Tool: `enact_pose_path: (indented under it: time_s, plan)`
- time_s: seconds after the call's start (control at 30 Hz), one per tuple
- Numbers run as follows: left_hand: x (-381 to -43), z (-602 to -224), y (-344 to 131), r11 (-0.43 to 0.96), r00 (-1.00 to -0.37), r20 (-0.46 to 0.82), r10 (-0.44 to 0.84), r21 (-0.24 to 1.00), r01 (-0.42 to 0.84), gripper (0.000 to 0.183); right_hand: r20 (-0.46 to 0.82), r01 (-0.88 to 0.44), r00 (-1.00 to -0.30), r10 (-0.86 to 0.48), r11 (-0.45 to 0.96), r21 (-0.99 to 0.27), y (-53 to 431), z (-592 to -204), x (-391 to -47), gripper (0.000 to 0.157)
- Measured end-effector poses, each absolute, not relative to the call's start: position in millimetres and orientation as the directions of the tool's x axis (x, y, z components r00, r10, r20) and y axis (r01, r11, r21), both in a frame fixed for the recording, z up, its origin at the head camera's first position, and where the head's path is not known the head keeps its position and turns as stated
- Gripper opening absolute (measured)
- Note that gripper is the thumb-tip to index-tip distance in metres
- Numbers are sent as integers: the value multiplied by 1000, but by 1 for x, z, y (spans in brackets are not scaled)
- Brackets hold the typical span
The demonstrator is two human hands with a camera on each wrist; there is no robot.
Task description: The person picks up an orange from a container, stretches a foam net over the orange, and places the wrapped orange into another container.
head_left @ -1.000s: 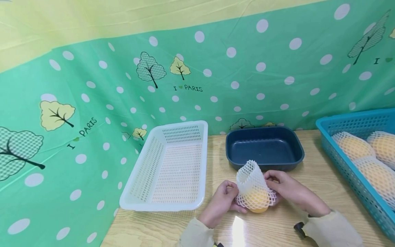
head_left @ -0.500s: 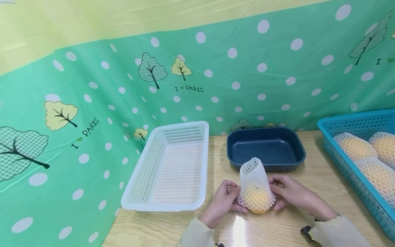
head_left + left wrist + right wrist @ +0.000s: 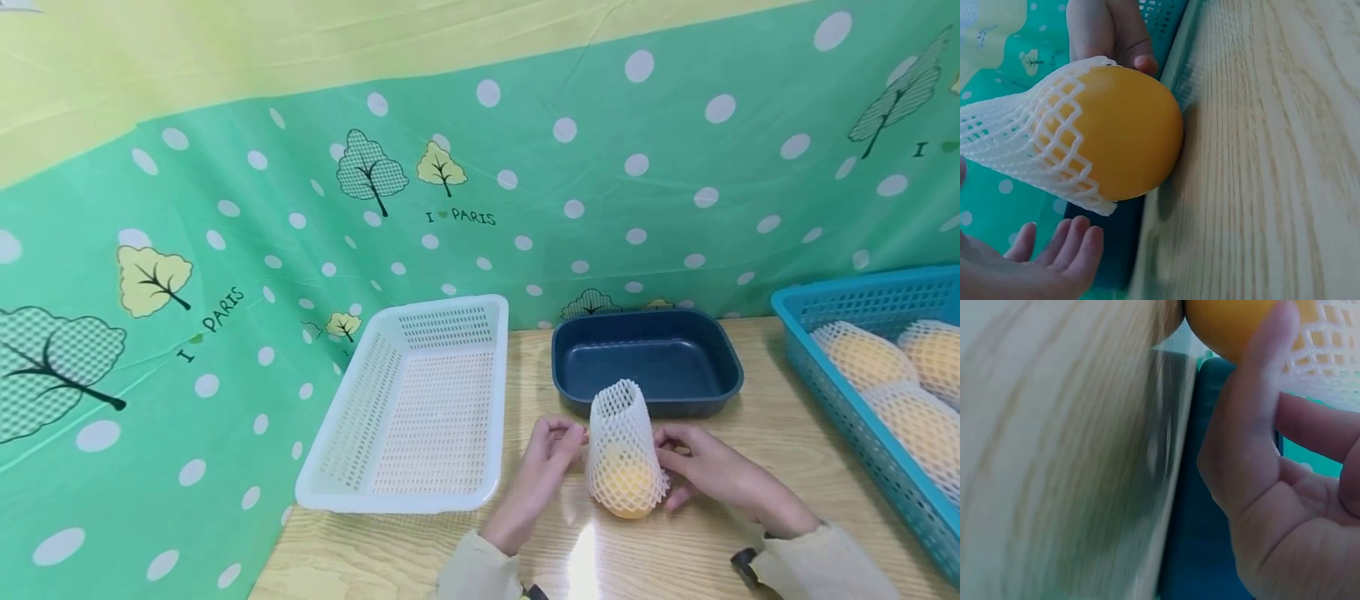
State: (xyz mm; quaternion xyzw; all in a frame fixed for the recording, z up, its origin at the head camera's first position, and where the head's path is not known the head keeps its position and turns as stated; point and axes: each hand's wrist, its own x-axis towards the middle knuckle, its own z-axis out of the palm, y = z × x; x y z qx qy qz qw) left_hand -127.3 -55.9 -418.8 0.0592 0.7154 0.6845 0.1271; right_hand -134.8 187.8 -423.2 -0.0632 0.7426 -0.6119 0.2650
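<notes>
A smooth, round orange-yellow fruit (image 3: 1138, 131) sits on the table, its upper part inside a white foam net sleeve (image 3: 619, 421). The sleeve's narrower open end points up toward the dark blue tray, while its flared rim hangs around the fruit. My left hand (image 3: 546, 467) is just left of the sleeve, its fingers (image 3: 1072, 250) loosely bent and apart from the net in the left wrist view. My right hand (image 3: 705, 467) is at the right side, thumb and forefinger pinching the net's edge. In the right wrist view one finger (image 3: 1266, 356) lies against the fruit and net.
Behind the fruit stands a dark blue tray (image 3: 645, 406). A white slotted basket (image 3: 491, 425) is to the left. At the right, a teal basket (image 3: 847, 433) holds several netted fruits (image 3: 862, 357). A green dotted cloth (image 3: 525, 200) hangs behind the table.
The sleeve has straightened and slid lower over the fruit, leaning slightly right. My left hand has let go of the net and moved a little away; my right hand shifted slightly right.
</notes>
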Motion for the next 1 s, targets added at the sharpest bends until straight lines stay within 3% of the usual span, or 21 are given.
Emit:
enact_pose_path:
  time_s: [0.13, 0.23, 0.33, 0.6, 1.0]
  plan:
    - [-126, -414, -55, 37, -942, -30, 334, 999, -19, 60, -275, 128, -889, -365, 378, -917, 189, -420, -136, 21]
    - [-125, -412, -54, 73, -930, 6, 369, 997, 35, 73, -152, -29, -929, -337, 477, -878, 192, -413, -135, 21]
    - [-124, -413, -54, 120, -922, 35, 385, 989, 87, 76, -47, -142, -933, -356, 486, -863, 196, -402, -133, 28]
    - [-124, -416, -52, 204, -888, 110, 445, 954, 221, 80, -54, -166, -848, -527, 362, -917, 199, -385, -124, 57]
    - [-123, -418, -54, 308, -879, 34, 476, 929, 203, 73, -32, -238, -784, -620, 348, -907, 193, -400, -129, 62]
